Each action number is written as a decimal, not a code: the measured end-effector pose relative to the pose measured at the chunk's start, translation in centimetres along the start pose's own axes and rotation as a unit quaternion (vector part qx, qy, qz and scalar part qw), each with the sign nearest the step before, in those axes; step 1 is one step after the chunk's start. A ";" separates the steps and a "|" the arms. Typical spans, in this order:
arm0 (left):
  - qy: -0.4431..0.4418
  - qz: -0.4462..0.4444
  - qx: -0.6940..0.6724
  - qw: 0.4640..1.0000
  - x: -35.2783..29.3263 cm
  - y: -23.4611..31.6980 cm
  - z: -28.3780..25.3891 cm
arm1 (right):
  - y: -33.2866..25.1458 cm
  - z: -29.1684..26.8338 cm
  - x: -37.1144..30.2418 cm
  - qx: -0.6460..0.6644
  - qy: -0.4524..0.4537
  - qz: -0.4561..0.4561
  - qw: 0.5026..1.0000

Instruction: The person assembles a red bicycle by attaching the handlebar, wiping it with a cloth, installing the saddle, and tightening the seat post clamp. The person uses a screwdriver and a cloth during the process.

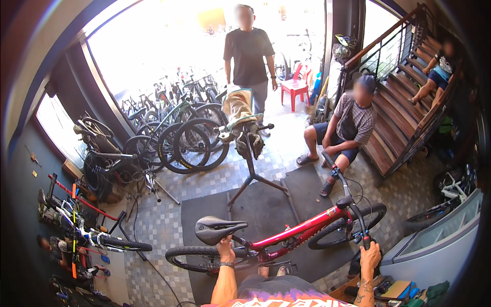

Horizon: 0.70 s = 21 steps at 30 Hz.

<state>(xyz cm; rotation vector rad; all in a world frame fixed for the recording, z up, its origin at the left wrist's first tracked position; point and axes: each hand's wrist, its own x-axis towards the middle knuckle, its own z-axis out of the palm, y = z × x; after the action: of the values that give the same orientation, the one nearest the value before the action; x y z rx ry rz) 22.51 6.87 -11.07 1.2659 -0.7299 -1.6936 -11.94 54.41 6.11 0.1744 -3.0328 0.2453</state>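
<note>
A red mountain bike (302,224) stands in front of me on a dark mat, its handlebar toward the right. My left hand (225,250) is closed on the near side of its black saddle (215,230), with the fingertips partly hidden below the saddle. At the near end of the handlebar, my right hand (370,256) wraps round the black grip (366,240). The rear wheel (176,254) is at the left, and the front wheel (376,215) lies to the right, partly behind the frame. Parts of my feet show beneath the bike.
Beyond the mat (204,215) rises a repair stand (250,171) draped with cloth. One person (249,56) stands behind it; another (353,120) sits near the handlebar, and a third is on the stairs (396,123). Parked bicycles (189,143) fill the back left. A glass-topped case (434,245) stands right.
</note>
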 end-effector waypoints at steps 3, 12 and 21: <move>0.016 -0.040 -0.093 0.995 0.0 0.5 -1.1 | -0.1 -0.2 0.0 0.006 -0.002 0.001 1.000; -0.002 -0.098 -0.116 0.988 1.9 0.2 -3.8 | 0.1 -0.5 -0.6 0.011 0.004 -0.004 1.000; -0.005 0.016 -0.050 0.999 -0.2 1.9 -3.1 | 0.5 -0.7 -1.4 0.019 -0.001 0.001 1.000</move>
<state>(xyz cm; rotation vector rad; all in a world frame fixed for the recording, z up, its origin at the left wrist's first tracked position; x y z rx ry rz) 26.07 6.32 -10.39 1.1711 -0.6588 -1.6892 -10.57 55.20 6.57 0.1743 -3.0312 0.3034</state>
